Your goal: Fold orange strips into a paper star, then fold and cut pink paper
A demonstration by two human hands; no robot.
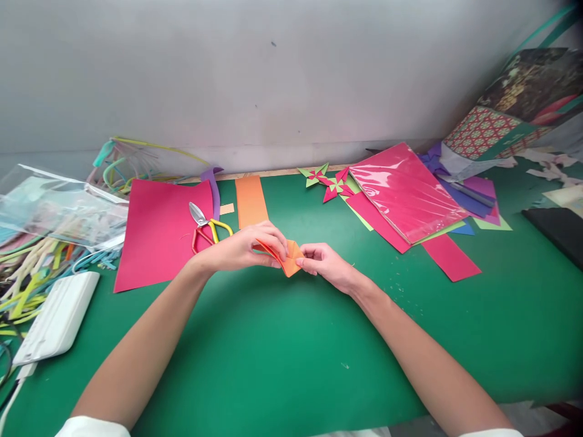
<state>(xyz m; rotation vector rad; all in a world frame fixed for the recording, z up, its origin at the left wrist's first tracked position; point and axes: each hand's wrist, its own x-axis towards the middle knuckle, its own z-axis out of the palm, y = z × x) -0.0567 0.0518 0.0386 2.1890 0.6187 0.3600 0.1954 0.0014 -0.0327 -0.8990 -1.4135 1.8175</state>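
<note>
A small folded piece of orange paper is held between both hands above the green table. My left hand grips its left part, with fingers over and into the folds and the thumb below. On the right edge, my right hand pinches the paper between thumb and fingers. Behind my left hand lies a flat orange strip. Scissors with red and yellow handles rest on a red sheet, left of my left hand.
Red and green paper stars lie at the back beside a plastic-wrapped red pack. A red strip is at the right. Far left are a white power bank and many coloured strips. A patterned bag stands back right.
</note>
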